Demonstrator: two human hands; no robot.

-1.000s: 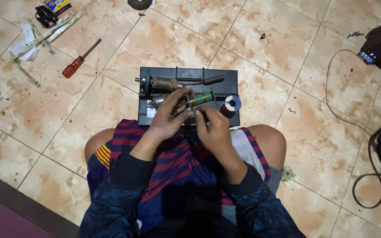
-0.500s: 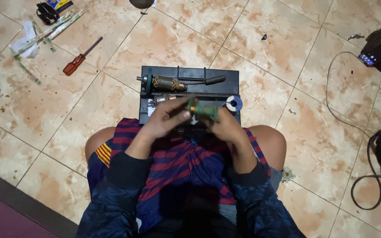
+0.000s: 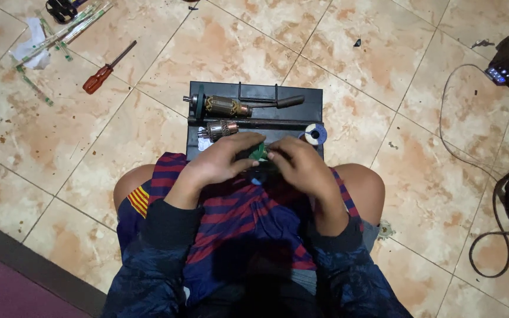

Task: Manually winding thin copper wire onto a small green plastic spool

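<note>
Over the black tray, a small green part is pinched between both hands' closed fingers; it is best kept low and steady.

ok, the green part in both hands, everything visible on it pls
The green part is small and mostly hidden. Only a bright green patch shows between the left hand and the right hand, whose fingers close around it from both sides. It is held above the near edge of the black tray, over the lap. Its shape, ends and material cannot be made out.
</note>
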